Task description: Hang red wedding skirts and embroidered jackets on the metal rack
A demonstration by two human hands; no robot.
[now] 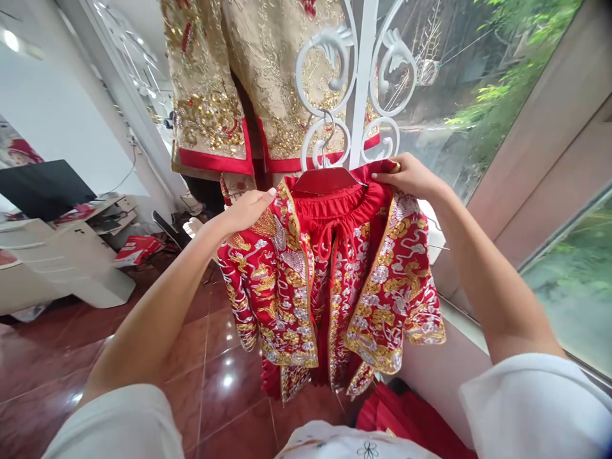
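Observation:
A red jacket with gold and silver embroidery [382, 280] hangs on a red hanger [325, 180], whose hook sits in a curl of a white metal stand [361, 83]. A red gathered skirt waist with a drawstring shows inside the open jacket. My left hand [251, 209] grips the jacket's left shoulder, fingers closed on the cloth. My right hand [411, 177] pinches the right shoulder by the hanger's end. Both arms are raised.
A gold embroidered garment with red trim [215, 95] hangs higher on the same stand. Red cloth [406, 421] lies on the floor below. A white desk with a dark monitor [43, 188] stands at left on red floor tiles. A large window [502, 83] is at right.

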